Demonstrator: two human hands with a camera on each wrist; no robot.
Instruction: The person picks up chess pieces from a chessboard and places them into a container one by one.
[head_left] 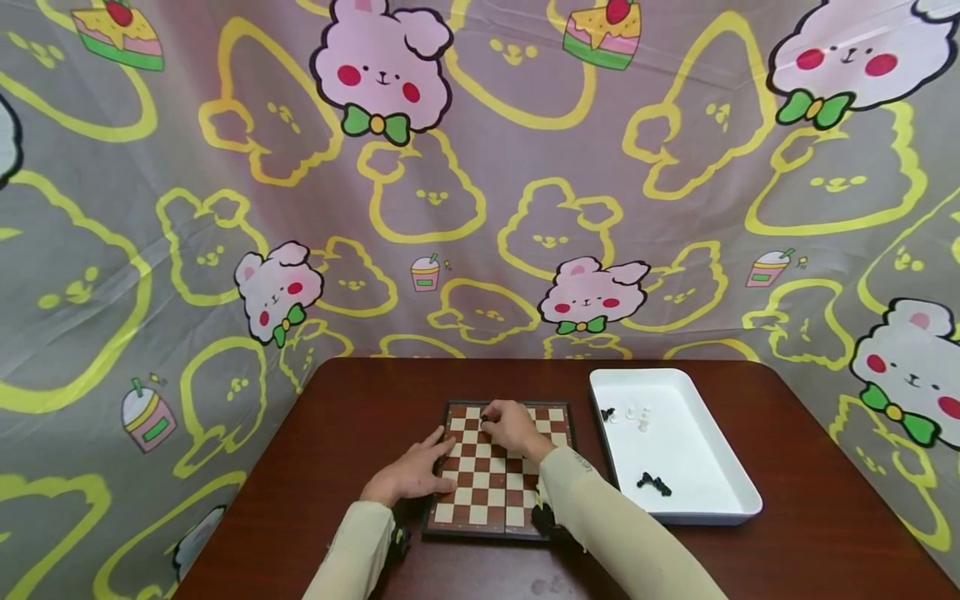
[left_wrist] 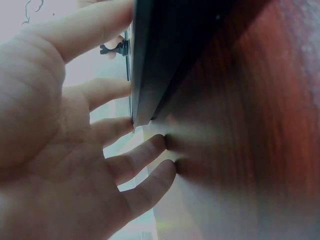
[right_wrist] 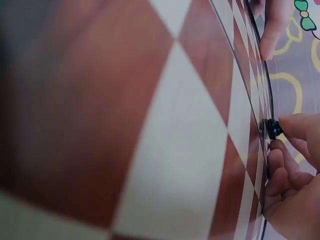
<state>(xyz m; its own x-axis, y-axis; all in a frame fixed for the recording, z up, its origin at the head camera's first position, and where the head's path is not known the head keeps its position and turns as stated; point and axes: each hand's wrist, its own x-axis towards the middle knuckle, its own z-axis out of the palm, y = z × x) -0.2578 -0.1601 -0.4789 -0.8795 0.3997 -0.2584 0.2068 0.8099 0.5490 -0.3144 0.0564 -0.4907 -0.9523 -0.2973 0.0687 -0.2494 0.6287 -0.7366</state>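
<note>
A chessboard (head_left: pixel 480 479) of brown and cream squares lies on the table. Spread along its left side is my left hand (head_left: pixel 412 472), thumb and some fingertips on the edge. In the left wrist view, two fingers of this left hand (left_wrist: pixel 75 135) reach down to the tabletop beside the board's dark side (left_wrist: pixel 150 65). My right hand (head_left: pixel 513 427) pinches a small black chess piece (right_wrist: pixel 274 129) between thumb and finger at the board's far part. The piece's base meets the board. A notched top like a rook's shows on the black piece (left_wrist: pixel 117 48) in the left wrist view.
To the board's right stands a white tray (head_left: pixel 712 450). Inside are several white pieces (head_left: pixel 643 419) and black pieces (head_left: pixel 655 483), with another dark one (head_left: pixel 607 413) near its left wall. A patterned cloth (head_left: pixel 480 208) hangs behind the brown table (head_left: pixel 360 400).
</note>
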